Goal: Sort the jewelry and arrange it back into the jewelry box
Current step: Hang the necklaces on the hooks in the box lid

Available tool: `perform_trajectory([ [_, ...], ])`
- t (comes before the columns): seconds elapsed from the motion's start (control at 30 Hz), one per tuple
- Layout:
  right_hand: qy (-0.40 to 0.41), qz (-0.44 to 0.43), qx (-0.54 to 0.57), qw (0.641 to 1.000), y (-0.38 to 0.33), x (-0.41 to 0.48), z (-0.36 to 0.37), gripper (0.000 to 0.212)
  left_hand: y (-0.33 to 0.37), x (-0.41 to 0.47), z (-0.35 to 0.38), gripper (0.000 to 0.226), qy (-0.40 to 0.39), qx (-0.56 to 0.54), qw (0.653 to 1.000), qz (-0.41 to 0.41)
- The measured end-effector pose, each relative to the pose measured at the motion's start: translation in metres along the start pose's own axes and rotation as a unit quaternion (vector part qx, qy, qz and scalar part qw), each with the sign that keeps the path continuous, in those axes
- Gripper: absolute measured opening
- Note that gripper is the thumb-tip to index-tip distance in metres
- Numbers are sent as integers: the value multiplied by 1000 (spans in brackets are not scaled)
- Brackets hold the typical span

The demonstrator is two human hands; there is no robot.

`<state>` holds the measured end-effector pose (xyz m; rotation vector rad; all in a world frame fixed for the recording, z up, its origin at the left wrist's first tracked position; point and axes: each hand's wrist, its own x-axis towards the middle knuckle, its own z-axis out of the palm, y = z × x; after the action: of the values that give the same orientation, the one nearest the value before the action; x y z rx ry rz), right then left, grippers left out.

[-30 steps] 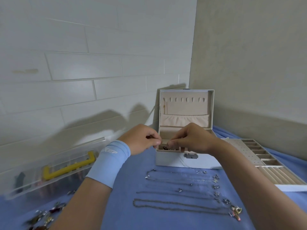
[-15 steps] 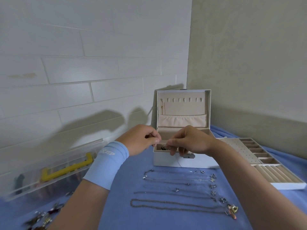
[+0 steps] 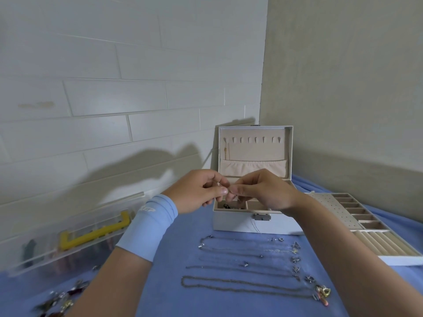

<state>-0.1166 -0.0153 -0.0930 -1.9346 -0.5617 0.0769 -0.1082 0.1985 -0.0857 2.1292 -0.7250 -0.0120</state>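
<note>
Only one jewelry box (image 3: 235,221), one tray (image 3: 398,260)

Both forearms reach forward and angle inward, the left one in a pale blue wristband (image 3: 151,225). The left hand (image 3: 199,191) and right hand (image 3: 265,191) meet fingertip to fingertip, fingers curled, thumbs and forefingers pinching a fine chain (image 3: 256,225) that dangles below the right

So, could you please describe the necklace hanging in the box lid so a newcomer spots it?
On the blue cloth stands an open white jewelry box; its upright lid has a row of hooks. The gold chain hangs at their far left, the only piece hung; other necklaces lie flat.
</note>
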Motion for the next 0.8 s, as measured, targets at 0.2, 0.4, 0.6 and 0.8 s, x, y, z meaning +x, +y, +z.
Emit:
perform_trajectory([
  [0.2, -24, 9, -67, 997, 2, 2, 3, 20, -3, 0, -1, 18, -35, 98, 994, -41],
  [0.4, -42, 48, -90, 994, 1, 0, 3, 25, -1, 0, 0, 15, -29, 84, 995, -37],
  [0.6, -56, 68, -91, 992, 3, -1, 6, 29, 1, -1, 0, 12, -14, 21, 999, -21],
  [0.8, -55, 49, -79, 994, 1, -2, 8, 27, -1, -3, 1, 10, -11, -67, 997, -45],
])
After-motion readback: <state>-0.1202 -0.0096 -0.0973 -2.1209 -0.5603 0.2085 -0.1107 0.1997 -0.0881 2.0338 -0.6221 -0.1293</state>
